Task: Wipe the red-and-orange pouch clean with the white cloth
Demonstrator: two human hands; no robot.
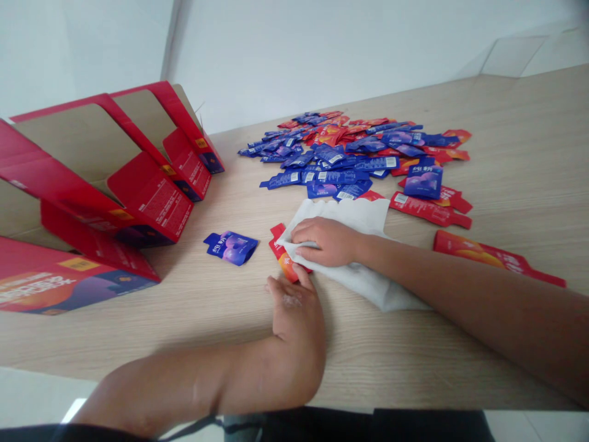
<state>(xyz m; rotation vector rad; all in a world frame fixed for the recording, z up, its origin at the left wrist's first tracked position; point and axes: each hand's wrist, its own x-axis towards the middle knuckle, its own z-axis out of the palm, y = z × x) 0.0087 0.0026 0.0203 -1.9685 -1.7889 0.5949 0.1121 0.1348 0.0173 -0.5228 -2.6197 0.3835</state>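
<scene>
A red sachet lies on the wooden table near the middle. My left hand pins its near end, fingers curled around it. My right hand presses a white cloth down over the sachet's far side, fingers bent over the cloth's edge. A single blue sachet lies just left of the red one, apart from both hands.
A heap of several blue and red sachets is spread behind the cloth. A long red packet lies at the right. Open red cardboard display boxes stand at the left. A white wall closes off the table's far edge.
</scene>
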